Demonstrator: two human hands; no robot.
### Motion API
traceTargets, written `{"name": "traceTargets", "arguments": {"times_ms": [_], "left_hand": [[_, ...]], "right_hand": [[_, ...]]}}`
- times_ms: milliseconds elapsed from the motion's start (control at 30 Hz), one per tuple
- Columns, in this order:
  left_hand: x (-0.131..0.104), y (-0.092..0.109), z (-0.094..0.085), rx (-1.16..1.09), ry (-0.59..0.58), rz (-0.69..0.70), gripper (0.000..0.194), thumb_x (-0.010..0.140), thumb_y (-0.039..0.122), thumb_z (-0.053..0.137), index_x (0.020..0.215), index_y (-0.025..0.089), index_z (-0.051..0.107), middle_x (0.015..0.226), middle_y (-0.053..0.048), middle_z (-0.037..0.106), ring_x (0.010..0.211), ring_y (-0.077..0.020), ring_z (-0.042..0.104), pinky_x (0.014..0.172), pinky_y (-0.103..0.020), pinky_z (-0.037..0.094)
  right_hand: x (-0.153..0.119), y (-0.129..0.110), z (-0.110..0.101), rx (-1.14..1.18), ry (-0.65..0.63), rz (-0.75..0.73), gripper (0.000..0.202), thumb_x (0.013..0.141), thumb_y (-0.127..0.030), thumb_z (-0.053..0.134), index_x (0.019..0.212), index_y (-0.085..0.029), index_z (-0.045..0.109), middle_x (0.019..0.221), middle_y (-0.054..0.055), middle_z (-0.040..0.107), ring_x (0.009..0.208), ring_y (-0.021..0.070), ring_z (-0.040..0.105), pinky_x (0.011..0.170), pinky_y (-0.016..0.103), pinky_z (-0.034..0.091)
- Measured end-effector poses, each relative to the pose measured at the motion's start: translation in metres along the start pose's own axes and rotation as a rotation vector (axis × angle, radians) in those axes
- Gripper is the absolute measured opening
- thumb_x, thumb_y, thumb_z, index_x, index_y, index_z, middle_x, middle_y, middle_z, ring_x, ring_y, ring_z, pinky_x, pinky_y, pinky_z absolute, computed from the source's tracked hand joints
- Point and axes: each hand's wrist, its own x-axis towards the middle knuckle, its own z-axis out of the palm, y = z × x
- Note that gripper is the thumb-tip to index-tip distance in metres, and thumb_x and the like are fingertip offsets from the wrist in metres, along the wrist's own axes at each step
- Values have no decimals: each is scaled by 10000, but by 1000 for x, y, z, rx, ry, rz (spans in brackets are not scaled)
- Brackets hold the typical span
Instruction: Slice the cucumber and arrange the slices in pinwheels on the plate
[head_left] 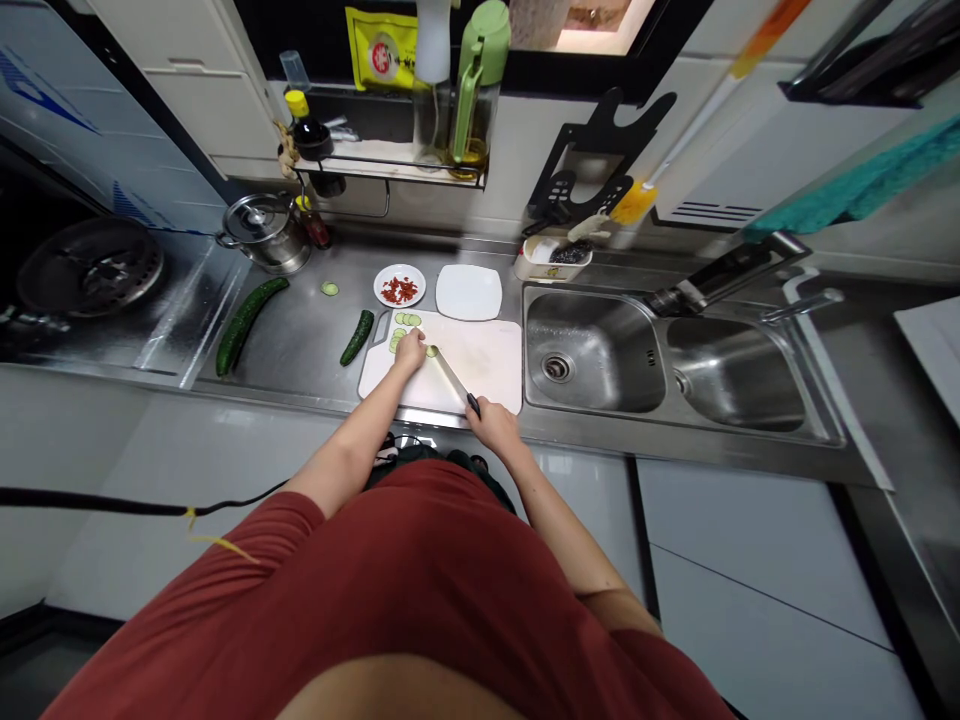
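Note:
My right hand [495, 426] is wrapped round the black handle of a knife [453, 379], whose blade points up and left over the white cutting board [491, 365]. A small pale green piece [432, 351] lies at the blade's tip. Over the board's left part, my left hand [410, 353] has its fingers curled beside several cucumber slices [407, 319]; what its fingers hold, if anything, is too small to make out. Left of the board lies a short cucumber piece [357, 338]. Behind it stand a plate of chopped red pieces [400, 287] and a white square plate [469, 292].
A long cucumber [246, 325] and a cucumber end [329, 288] rest on the steel counter at left. Behind them are a lidded pot [268, 235] and a red bottle [315, 229]. A double sink [600, 350] adjoins the board at right. Above hangs a shelf [390, 168] with bottles.

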Motion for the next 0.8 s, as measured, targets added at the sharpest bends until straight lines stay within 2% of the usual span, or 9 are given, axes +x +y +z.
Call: {"name": "traceTargets", "arguments": {"times_ms": [800], "left_hand": [[2, 1, 1, 1, -19, -24, 217, 821, 141, 533, 1004, 223, 617, 942, -59, 650, 914, -200, 602, 797, -285, 432]], "right_hand": [[-1, 1, 1, -22, -30, -19, 369, 1005, -417, 345, 1167, -160, 553, 1090, 157, 683, 1062, 263, 642, 878, 345, 439]]}}
